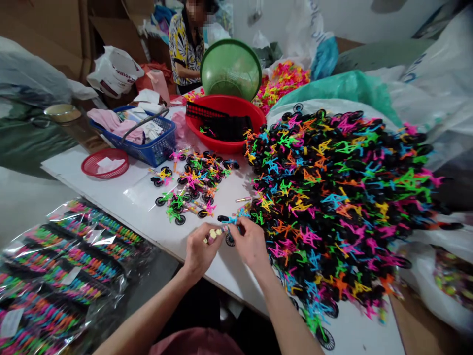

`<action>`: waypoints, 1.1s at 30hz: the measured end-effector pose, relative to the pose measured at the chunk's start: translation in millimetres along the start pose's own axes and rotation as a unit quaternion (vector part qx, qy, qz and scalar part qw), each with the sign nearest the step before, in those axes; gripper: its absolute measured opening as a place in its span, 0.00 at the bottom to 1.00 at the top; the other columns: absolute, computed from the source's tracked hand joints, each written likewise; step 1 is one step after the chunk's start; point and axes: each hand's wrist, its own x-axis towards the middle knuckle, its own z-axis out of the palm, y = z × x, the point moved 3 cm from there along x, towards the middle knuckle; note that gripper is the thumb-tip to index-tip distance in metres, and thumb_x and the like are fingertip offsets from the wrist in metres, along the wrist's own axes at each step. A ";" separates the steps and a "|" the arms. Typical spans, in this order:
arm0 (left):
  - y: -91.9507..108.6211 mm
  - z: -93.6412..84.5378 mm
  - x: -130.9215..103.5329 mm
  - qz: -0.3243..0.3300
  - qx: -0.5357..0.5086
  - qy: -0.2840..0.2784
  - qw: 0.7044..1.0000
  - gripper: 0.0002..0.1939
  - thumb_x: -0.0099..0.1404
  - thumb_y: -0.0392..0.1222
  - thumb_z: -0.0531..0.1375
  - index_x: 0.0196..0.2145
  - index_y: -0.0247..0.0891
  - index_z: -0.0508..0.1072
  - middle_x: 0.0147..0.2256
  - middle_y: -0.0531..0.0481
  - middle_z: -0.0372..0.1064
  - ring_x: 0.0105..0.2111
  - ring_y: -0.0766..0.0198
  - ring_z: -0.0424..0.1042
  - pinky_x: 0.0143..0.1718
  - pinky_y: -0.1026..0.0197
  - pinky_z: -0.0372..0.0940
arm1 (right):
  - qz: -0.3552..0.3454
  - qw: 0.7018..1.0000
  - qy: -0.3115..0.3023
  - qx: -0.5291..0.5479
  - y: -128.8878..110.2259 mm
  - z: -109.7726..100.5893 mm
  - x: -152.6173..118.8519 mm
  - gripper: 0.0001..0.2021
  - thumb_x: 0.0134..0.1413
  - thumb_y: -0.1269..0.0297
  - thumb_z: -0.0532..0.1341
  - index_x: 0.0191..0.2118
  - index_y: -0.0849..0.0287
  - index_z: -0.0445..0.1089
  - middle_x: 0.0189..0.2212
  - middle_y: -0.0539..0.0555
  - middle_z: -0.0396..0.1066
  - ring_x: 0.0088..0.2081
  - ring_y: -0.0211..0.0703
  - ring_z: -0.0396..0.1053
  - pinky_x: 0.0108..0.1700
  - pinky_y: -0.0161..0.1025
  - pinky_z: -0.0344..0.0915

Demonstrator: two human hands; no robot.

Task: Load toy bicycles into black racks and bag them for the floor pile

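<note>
Toy bikes (340, 197) sit in a big, bright heap on the white table (236, 276), just beside the right hand (252, 242). The left hand (200, 249) is curled shut around some little sticks (213, 235) with pale yellow ends. The right hand is pinched almost closed on a blue toy bike (232, 219), close to the sticks. A small pile (195, 180) of more bikes lies past the hands. Behind it are a blue basket (157, 145) and a red tub (221, 144). Clear bags (62, 261) full of bright toys lie on the left.
</note>
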 end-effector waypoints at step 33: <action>-19.8 27.9 24.8 -0.406 -0.521 -0.139 0.738 0.18 0.44 0.45 0.71 0.27 0.33 0.69 0.22 0.54 0.66 0.19 0.72 0.64 0.18 0.69 0.58 | -0.445 0.819 -0.142 -0.334 -7.0 1.2 -8.1 0.17 0.59 0.76 0.47 0.49 0.61 0.67 0.47 0.57 0.69 0.50 0.43 0.63 0.53 0.39 0.60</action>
